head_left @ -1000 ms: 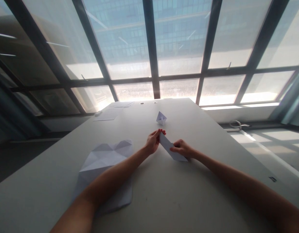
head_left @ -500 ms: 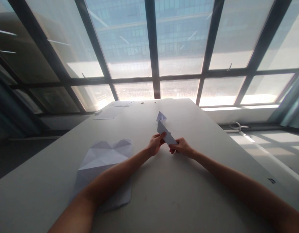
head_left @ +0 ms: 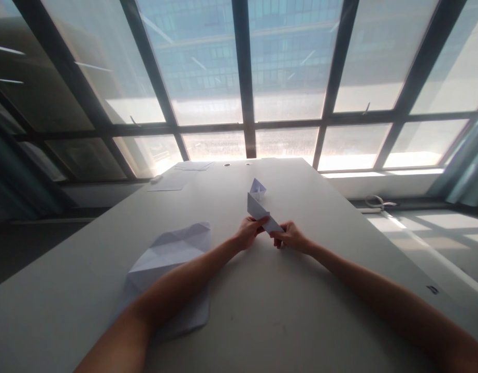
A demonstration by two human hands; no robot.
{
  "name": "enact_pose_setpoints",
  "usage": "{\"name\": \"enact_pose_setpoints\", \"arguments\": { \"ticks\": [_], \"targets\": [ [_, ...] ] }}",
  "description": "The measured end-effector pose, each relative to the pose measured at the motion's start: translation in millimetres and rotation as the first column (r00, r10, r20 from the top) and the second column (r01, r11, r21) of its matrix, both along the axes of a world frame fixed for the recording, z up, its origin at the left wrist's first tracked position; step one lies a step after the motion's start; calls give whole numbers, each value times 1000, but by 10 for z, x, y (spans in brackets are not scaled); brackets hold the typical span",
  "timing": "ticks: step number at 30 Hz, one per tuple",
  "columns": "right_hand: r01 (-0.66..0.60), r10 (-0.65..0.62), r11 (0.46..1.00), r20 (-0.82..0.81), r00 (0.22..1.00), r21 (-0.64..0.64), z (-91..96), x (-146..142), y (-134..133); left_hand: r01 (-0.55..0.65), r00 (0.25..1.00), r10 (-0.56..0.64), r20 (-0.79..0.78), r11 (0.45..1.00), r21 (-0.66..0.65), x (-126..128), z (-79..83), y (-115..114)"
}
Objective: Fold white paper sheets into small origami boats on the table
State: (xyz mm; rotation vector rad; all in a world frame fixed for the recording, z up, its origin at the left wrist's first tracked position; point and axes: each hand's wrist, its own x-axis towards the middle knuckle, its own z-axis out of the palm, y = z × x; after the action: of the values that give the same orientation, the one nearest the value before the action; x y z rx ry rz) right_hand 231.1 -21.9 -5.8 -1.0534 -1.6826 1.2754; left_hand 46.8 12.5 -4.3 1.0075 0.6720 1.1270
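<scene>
Hands (head_left: 248, 232) (head_left: 291, 237) w/ folded paper (head_left: 257, 208), long axis diag. to fwd-L

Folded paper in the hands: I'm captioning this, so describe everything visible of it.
The folded paper looks white, greyed by shade: a narrow strip with straight edges, a pointed far corner and a small step along its upper edge. It slants above the table, in front of a paper figure. The left hand grips its middle, the right hand its near end.

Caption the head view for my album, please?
Left hand and right hand hold folded paper, a small paper figure beyond.
</scene>
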Motion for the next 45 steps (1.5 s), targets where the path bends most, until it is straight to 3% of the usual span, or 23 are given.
{"name": "enact_pose_setpoints", "arguments": {
  "ticks": [6, 12, 17, 20, 24, 30, 33, 36, 45],
  "targets": [
    [-96, 100, 992, 43, 994, -84, 49, 62, 4, -183, 979, 182, 89, 983, 11, -142, 112, 146],
    [-102, 110, 986, 51, 993, -132, 91, 78, -6, -294, 948, 287, 135, 955, 36, -259, 134, 275],
    [-88, 101, 988, 94, 990, -128, 67, 69, 4, -393, 901, 394, 182, 919, -39, -310, 112, 341],
    [-90, 97, 991, 66, 993, -102, 50, 59, -4, -299, 928, 310, 206, 950, -87, -268, 85, 302],
    [-58, 59, 995, 14, 998, -81, 32, 59, -12, -80, 995, 85, 59, 993, -84, -129, 35, 162],
    [-110, 110, 992, 5, 994, -58, -3, 51, 12, 42, 994, -39, -103, 999, 23, -10, 7, -23],
    [-78, 77, 996, -5, 997, -47, -50, 20, 35, 108, 978, -99, -185, 993, 40, 7, -2, -62],
    [-29, 29, 999, 2, 1000, -26, -74, -15, 44, 81, 983, -75, -166, 996, 33, 16, -5, -62],
    [6, -5, 997, 15, 1000, -78, 47, -47, -8, -180, 979, 183, 91, 983, -36, -50, 60, 66]
  ]
}}
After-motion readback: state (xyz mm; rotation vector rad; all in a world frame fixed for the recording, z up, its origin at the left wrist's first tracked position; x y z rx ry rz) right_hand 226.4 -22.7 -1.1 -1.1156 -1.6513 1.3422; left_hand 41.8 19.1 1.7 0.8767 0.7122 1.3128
